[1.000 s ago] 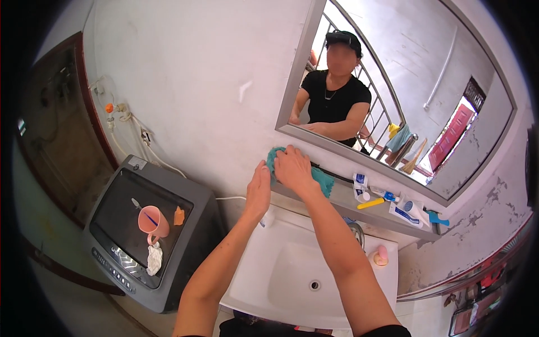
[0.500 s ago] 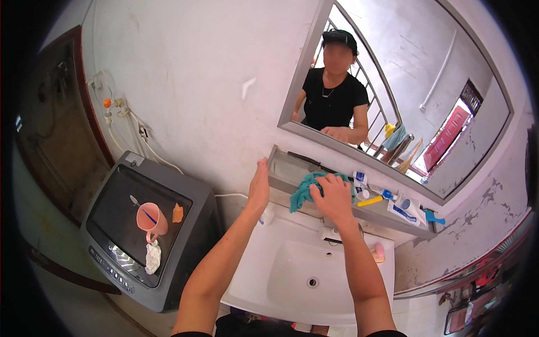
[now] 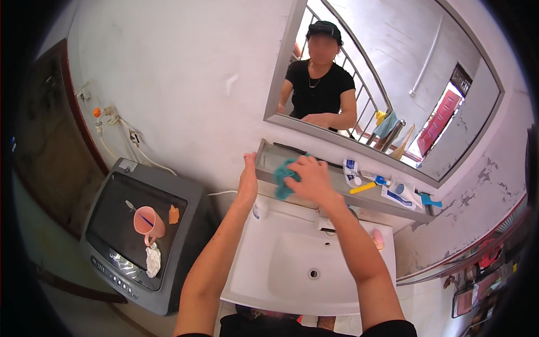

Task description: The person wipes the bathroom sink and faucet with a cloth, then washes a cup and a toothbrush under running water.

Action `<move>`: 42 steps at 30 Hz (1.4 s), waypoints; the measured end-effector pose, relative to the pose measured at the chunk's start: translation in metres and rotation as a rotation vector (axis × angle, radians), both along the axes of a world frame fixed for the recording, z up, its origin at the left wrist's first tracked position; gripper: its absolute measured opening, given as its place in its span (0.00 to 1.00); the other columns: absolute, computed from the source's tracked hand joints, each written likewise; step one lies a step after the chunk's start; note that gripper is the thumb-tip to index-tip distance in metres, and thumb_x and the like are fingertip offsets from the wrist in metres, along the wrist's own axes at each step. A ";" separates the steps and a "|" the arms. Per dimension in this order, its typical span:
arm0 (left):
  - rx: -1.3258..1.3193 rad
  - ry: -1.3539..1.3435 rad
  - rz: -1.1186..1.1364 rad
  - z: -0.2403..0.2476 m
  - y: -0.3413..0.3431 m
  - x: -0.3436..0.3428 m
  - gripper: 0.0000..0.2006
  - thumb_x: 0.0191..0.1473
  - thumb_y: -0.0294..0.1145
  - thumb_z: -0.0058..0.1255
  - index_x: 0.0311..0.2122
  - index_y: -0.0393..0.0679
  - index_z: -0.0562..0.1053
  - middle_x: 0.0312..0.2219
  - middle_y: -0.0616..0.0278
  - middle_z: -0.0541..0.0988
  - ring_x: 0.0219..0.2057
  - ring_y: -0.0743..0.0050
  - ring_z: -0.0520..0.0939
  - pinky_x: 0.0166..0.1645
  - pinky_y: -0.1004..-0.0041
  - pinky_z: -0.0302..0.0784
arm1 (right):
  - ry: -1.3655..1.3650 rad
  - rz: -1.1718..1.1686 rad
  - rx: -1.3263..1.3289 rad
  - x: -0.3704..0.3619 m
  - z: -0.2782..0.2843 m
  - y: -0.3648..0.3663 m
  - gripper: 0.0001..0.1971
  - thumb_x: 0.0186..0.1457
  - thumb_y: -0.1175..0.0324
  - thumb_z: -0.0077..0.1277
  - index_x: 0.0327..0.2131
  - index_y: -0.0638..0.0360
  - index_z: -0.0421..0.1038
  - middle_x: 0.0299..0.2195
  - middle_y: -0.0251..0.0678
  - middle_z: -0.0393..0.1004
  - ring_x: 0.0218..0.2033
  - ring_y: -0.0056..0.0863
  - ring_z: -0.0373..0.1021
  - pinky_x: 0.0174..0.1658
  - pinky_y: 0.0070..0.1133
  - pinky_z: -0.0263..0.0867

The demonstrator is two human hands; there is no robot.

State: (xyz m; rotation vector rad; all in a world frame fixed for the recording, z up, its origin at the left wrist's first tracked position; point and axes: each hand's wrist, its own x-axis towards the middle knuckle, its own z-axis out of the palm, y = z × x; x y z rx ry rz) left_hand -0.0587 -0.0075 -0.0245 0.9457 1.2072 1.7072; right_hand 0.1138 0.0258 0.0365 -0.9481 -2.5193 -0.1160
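Observation:
A teal cloth (image 3: 285, 178) lies bunched under my right hand (image 3: 310, 178), which presses it onto the narrow grey shelf (image 3: 266, 159) below the mirror. The fingers of that hand curl over the cloth and hide part of it. At the shelf's left end, my left hand (image 3: 247, 178) is held upright with its fingers straight and together, nothing in it. Whether it touches the shelf end, I cannot tell. A thin dark strip (image 3: 289, 148) runs along the back of the shelf.
Right on the shelf lie tubes (image 3: 351, 173), a yellow-handled item (image 3: 362, 188) and a blue comb (image 3: 431, 201). Below is a white sink (image 3: 292, 253) with a tap (image 3: 327, 223), a white bottle (image 3: 259, 209) and pink soap (image 3: 378, 238). A pink cup (image 3: 151, 226) stands on the washing machine (image 3: 193, 224).
My right hand has slid the teal cloth left along the shelf, closer to my left hand. The whole view has shifted slightly; my left hand stays at the shelf's left end.

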 end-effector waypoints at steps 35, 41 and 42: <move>0.053 -0.077 -0.044 -0.025 0.023 0.000 0.34 0.58 0.60 0.19 0.60 0.43 0.53 0.60 0.55 0.53 0.61 0.65 0.51 0.63 0.70 0.41 | 0.117 -0.022 0.049 0.062 -0.005 -0.007 0.19 0.47 0.55 0.51 0.42 0.49 0.70 0.45 0.30 0.69 0.49 0.33 0.61 0.49 0.38 0.52; 0.062 -0.040 -0.045 -0.022 0.026 0.008 0.32 0.59 0.55 0.22 0.59 0.41 0.55 0.58 0.54 0.55 0.59 0.65 0.54 0.62 0.70 0.44 | 0.152 -0.272 0.074 0.032 -0.024 -0.005 0.21 0.49 0.50 0.47 0.43 0.50 0.69 0.41 0.35 0.69 0.45 0.38 0.62 0.43 0.38 0.54; 0.056 -0.032 -0.030 -0.023 0.024 0.000 0.31 0.59 0.55 0.23 0.58 0.40 0.56 0.58 0.54 0.56 0.59 0.65 0.55 0.61 0.70 0.45 | 0.143 -0.231 -0.012 0.010 -0.019 -0.006 0.22 0.49 0.50 0.47 0.44 0.51 0.68 0.43 0.36 0.68 0.46 0.37 0.61 0.45 0.37 0.53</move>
